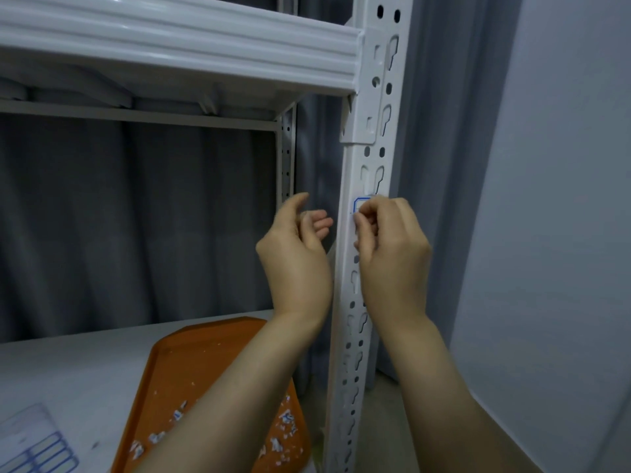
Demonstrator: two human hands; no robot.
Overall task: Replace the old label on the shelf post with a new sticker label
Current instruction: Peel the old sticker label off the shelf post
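A white perforated shelf post (370, 158) runs down the middle right of the view. A white label with a blue border (359, 204) is stuck on the post at mid height; only its top left corner shows. My right hand (392, 247) covers the remainder, its curled fingertips on the label. To the left of the post my left hand (297, 247) hovers with loosely curled fingers and holds nothing. At the bottom left lies a sheet of blue-bordered sticker labels (37, 445).
An orange tray (191, 370) with several torn label scraps lies on the white shelf board (68, 363) below my arms. A white shelf beam (170, 39) crosses overhead. Grey curtain hangs behind, and a pale wall (563, 199) stands at the right.
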